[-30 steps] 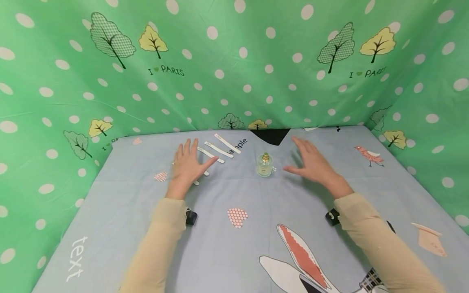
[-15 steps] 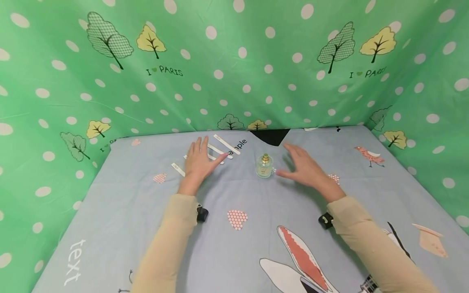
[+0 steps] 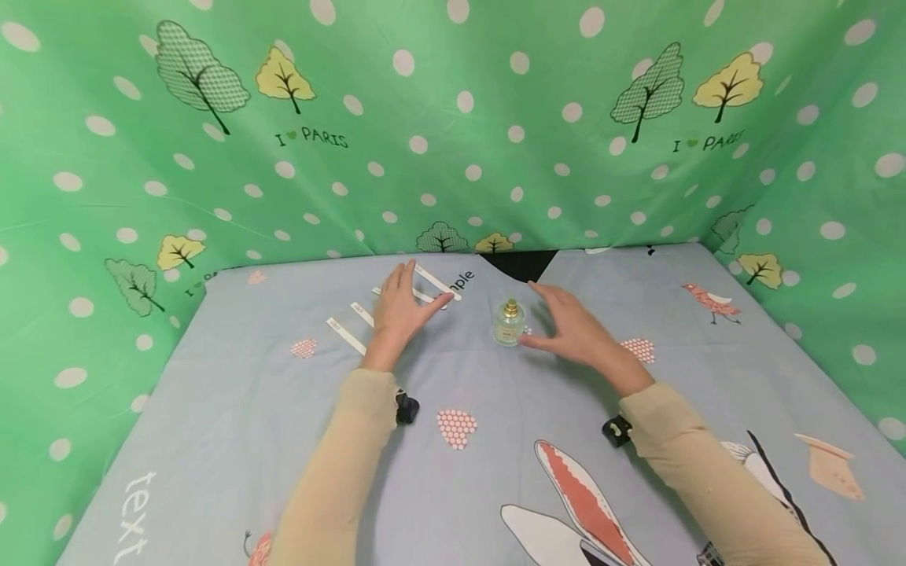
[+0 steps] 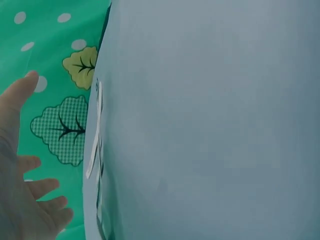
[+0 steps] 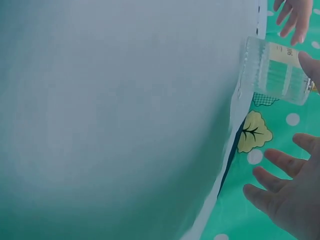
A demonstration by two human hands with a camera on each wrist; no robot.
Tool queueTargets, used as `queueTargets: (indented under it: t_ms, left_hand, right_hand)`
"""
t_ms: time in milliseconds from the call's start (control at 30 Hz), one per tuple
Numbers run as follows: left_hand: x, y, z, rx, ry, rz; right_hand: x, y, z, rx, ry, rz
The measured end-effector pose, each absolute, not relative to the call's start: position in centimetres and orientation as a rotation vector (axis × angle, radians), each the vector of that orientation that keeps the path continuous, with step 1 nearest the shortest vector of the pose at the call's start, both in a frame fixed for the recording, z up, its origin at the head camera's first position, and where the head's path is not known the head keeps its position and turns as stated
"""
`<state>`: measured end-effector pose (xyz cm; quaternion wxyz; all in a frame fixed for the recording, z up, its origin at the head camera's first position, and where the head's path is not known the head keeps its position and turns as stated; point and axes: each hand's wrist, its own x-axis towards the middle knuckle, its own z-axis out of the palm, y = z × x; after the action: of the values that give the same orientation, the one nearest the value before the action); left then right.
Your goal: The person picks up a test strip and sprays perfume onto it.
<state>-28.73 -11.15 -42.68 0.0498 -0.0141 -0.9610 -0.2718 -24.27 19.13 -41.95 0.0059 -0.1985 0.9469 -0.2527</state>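
Note:
A clear glass perfume bottle (image 3: 509, 324) with a gold neck stands upright near the middle of the cloth in the head view. My right hand (image 3: 576, 330) is spread just to its right, and the thumb tip overlaps the bottle's edge. In the right wrist view the bottle (image 5: 277, 70) appears sideways, with the thumb over its label side. Off to the left, my left hand (image 3: 402, 313) hangs with fingers apart above several white paper strips (image 3: 347, 336), covering part of them. Its thumb points toward the bottle. Nothing is held in the left hand.
A blue-grey cloth (image 3: 453, 487) with printed hearts, a rabbit and words covers the table. Green dotted fabric (image 3: 453, 118) rises behind it and along both sides. Black wrist cameras (image 3: 406, 408) sit under the sleeves.
Both hands have moved inward: the left one rightward across the paper strips, uncovering those at left, the right one leftward up to the bottle. Bottle and strips keep their places.

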Motion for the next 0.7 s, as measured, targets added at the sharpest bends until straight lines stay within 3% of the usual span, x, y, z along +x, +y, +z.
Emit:
queueTargets:
  t_ms: [700]
  left_hand:
    - [-30.8, -7.9, -44.4, 0.261, -2.494, -1.671]
  right_hand:
    - [-23.9, 18.2, -41.9, -0.634, 2.957, -0.816]
